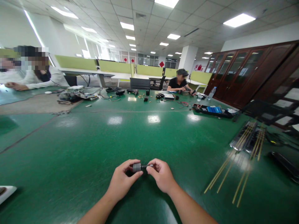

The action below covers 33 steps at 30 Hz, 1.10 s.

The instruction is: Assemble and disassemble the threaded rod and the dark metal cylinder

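Just above the green table, at the lower middle of the view, both hands are on a small grey cylindrical part (136,167) with a thin dark shaft. My left hand (123,179) grips the cylinder between thumb and fingers. At the other side, my right hand (162,175) pinches the silvery end of the shaft (150,165) with thumb and forefinger. The part lies level between the two hands. Its exact kind is too small to tell, and the fingertips hide some of it.
Long thin yellowish sticks (243,177) lie on the right, partly over dark packs. Further back are a black tray (215,111) with a blue item, a plastic bottle (211,93) and scattered small parts. A person (178,81) sits opposite; others sit at left.
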Each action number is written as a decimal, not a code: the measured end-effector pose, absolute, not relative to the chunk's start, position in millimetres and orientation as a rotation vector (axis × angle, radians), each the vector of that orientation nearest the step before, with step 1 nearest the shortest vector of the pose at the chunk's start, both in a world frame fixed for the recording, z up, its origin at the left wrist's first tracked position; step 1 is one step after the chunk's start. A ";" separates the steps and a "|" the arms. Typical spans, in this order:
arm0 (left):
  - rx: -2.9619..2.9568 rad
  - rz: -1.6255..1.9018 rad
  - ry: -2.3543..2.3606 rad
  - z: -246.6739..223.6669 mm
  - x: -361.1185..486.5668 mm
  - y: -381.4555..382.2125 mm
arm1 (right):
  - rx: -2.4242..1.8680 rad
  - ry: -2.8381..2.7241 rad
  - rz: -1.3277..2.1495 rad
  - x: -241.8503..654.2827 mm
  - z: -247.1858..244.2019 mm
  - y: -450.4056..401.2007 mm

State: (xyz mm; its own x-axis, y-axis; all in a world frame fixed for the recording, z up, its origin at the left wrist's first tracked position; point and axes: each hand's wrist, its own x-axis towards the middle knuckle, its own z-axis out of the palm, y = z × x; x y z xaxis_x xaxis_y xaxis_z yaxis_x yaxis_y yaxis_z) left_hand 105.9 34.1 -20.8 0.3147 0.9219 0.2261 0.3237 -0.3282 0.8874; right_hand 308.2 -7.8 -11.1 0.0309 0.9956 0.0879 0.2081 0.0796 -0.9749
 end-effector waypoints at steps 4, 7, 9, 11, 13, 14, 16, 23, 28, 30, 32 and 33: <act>1.820 1.001 1.102 -21.3 106.2 35.0 | -1.314 -1.362 1.006 308.0 -10.7 -8.5; 1.809 0.998 1.100 -20.9 106.4 35.1 | -1.309 -1.364 0.982 308.0 -9.9 -9.4; 1.802 1.001 1.100 -20.8 106.4 35.2 | -1.310 -1.371 0.965 308.0 -9.4 -9.9; 1.796 1.001 1.102 -21.1 106.3 35.3 | -1.321 -1.381 0.944 307.9 -9.2 -10.5; 1.794 0.993 1.101 -21.6 106.1 35.4 | -1.333 -1.388 0.922 307.8 -9.2 -11.1; 1.794 0.988 1.099 -21.9 106.0 35.4 | -1.339 -1.390 0.910 307.8 -9.2 -11.4; 1.791 0.981 1.094 -22.7 105.7 35.2 | -1.345 -1.396 0.888 308.0 -9.2 -11.9; 1.785 0.960 1.101 -22.4 104.9 35.0 | -1.349 -1.411 0.856 308.6 -9.2 -12.0; 1.771 0.960 1.099 -20.7 105.0 34.6 | -1.343 -1.407 0.831 309.8 -11.0 -11.0; 1.769 0.961 1.099 -20.8 105.4 34.5 | -1.342 -1.405 0.828 310.3 -11.8 -11.0; 1.767 0.959 1.097 -21.4 105.7 34.4 | -1.342 -1.399 0.828 310.7 -12.3 -11.2; 1.767 0.959 1.097 -21.6 105.8 34.4 | -1.344 -1.395 0.827 310.9 -12.3 -11.3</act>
State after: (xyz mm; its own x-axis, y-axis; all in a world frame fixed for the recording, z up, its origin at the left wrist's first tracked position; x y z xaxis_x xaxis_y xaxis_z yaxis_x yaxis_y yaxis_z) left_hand 105.8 34.4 -21.6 0.3286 0.9280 0.1755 0.2984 -0.2783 0.9130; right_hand 310.9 -11.3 -12.3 0.1043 0.9760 0.1913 0.3003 0.1525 -0.9416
